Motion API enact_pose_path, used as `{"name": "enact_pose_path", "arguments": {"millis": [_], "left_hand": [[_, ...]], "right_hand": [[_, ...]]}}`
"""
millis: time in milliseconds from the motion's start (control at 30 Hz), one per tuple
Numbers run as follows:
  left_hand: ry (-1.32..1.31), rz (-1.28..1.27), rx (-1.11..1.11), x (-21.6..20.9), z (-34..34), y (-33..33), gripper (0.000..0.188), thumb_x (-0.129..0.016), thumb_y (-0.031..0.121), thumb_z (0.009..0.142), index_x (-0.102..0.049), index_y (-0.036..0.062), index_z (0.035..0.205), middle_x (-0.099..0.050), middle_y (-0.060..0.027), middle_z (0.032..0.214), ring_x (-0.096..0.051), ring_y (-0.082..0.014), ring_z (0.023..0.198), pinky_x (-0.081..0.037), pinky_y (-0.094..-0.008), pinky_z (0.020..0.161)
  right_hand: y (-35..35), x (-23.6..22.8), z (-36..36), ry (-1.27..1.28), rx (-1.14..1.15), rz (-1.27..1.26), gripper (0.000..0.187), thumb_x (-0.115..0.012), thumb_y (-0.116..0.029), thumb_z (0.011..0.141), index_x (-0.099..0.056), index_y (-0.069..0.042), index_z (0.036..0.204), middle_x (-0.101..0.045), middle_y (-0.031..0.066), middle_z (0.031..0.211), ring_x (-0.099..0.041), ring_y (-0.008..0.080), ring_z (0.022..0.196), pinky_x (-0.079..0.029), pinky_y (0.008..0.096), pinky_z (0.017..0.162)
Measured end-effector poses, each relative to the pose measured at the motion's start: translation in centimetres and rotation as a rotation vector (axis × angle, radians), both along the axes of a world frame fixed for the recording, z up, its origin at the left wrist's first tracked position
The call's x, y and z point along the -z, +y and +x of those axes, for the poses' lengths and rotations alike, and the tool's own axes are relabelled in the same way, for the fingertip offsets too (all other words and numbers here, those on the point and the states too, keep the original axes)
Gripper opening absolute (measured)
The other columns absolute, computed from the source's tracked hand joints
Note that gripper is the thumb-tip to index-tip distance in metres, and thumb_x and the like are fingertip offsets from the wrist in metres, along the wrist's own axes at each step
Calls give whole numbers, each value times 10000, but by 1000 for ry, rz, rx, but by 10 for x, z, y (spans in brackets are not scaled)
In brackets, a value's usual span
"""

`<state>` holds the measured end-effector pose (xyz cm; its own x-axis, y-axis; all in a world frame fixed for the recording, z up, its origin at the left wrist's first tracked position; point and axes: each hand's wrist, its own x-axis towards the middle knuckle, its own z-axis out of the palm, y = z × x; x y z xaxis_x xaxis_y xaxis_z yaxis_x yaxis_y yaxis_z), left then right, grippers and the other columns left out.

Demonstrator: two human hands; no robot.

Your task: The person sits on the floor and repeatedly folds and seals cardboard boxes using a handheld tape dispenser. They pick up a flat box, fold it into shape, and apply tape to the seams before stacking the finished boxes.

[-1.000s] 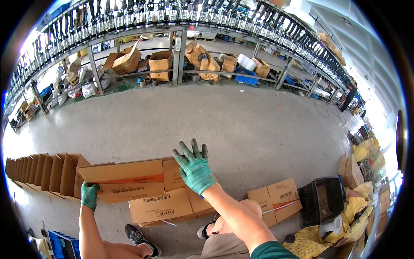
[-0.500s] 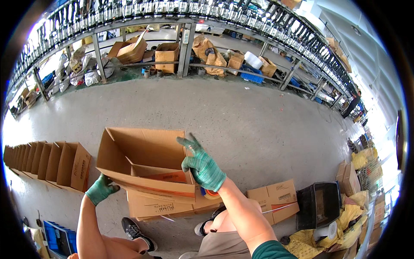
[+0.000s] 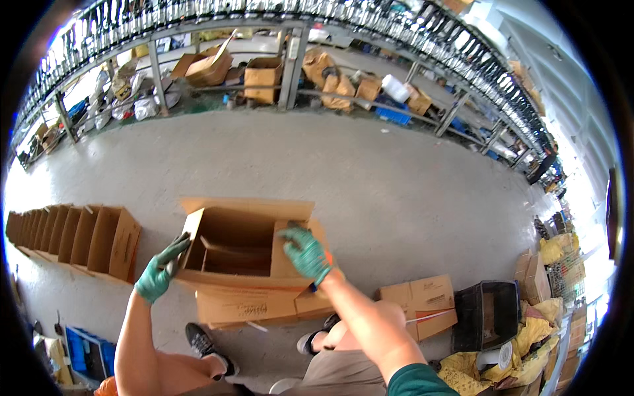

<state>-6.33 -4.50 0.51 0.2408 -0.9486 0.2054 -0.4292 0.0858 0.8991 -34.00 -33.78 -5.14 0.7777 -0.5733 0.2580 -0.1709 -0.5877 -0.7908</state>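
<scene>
An open-topped brown cardboard box (image 3: 231,281) is in front of me, resting on flattened printed cartons (image 3: 247,307). Its far flap (image 3: 254,206) stands out behind the opening. My left hand (image 3: 157,272), in a green glove, has its fingers stretched against the outside of the left flap (image 3: 193,236). The right flap (image 3: 284,261) is folded inward over the opening. On top of that flap lies my gloved right hand (image 3: 306,254), somewhat blurred, with fingers extended. Neither hand appears wrapped round anything. Inside, the box is mostly in shadow.
A row of opened cartons (image 3: 122,244) stands at left. Another carton (image 3: 422,303) and a black bin (image 3: 487,315) are at right, beside yellow sacks (image 3: 531,330). A blue crate (image 3: 89,353) sits near left. Across the grey floor (image 3: 370,171) runs a loaded rack (image 3: 294,66).
The box has come down from a tilt and turned level. Its right flap is now folded in under my right hand. My left hand has moved from the lower corner up to the left flap.
</scene>
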Motion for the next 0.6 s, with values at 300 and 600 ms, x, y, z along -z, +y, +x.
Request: {"name": "enact_pose_path", "arguments": {"millis": [300, 600], "left_hand": [[110, 54, -10, 18, 9, -10, 671, -705, 617, 849, -713, -26, 1041, -658, -179, 1268, -564, -240, 1153, -416, -396, 1053], [-73, 261, -562, 48, -8, -28, 828, -857, 289, 803, -384, 15, 1424, -528, -138, 1334, -518, -224, 1190, -458, -355, 1035]], "right_hand": [[-18, -11, -10, -458, 37, 802, 234, -551, -176, 952, -697, -49, 1083, -719, 66, 1064, -630, 187, 1029, -459, 346, 1001], [-15, -63, 9, -151, 220, 763, 822, -649, -645, 864, -386, -180, 1488, -386, 116, 1517, -346, 301, 1410, -378, 562, 1070]]}}
